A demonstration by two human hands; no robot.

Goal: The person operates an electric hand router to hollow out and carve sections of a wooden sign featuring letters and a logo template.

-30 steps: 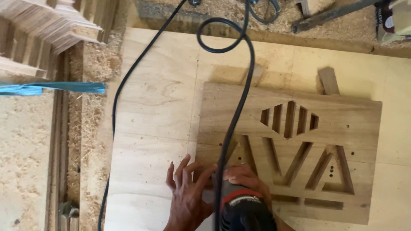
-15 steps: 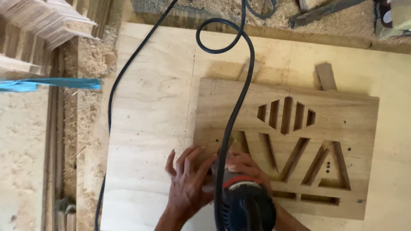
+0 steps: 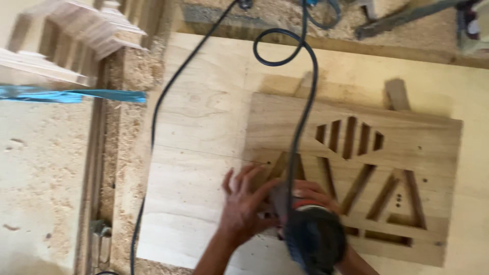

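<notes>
A brown wooden panel (image 3: pixel 417 153) with cut-out slots and triangles lies on a pale plywood sheet (image 3: pixel 204 132). A dark blue power tool with a red band (image 3: pixel 313 237) stands on the panel's lower left part. My left hand (image 3: pixel 247 203) is spread flat on the panel's left edge, right beside the tool. My right hand (image 3: pixel 318 193) wraps around the tool from behind, only its fingers showing. The tool's black cord (image 3: pixel 300 127) runs up over the panel and loops at the top.
A second black cable (image 3: pixel 158 117) runs down the plywood's left side. Sawdust (image 3: pixel 130 76) fills the channel left of the sheet. Stacked pale wooden mouldings (image 3: pixel 76 35) and a blue strip (image 3: pixel 71 95) sit at upper left. Metal bars (image 3: pixel 402 18) lie in sawdust along the top.
The view has shifted slightly, so the panel sits a little lower and to the right. My left hand has spread further over the panel's edge. Both hands stay at the tool.
</notes>
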